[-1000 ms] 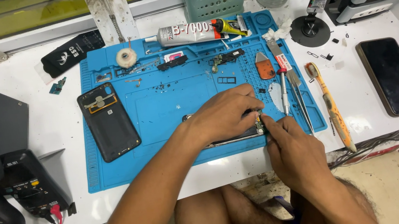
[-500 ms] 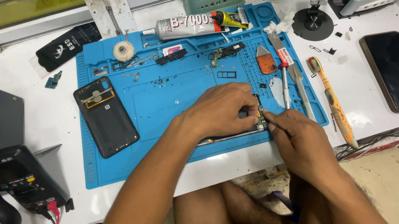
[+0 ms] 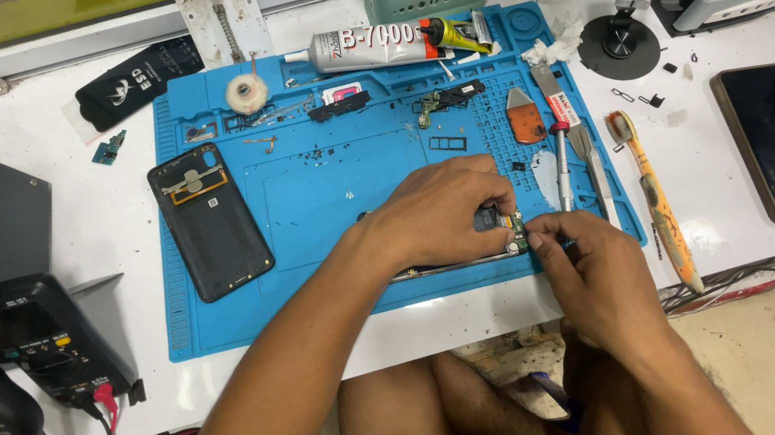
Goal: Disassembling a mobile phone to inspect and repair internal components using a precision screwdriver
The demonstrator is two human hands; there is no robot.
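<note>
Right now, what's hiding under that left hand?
Under the left hand lies an opened phone on the blue mat. Only its edge and a small green board show; the rest is covered.

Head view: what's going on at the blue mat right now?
A person works on an opened phone lying at the front edge of the blue mat. The left hand presses down on it, while the right hand pinches a small green circuit board at the phone's right end. A dark back cover lies to the left, a glue tube at the back.
</note>
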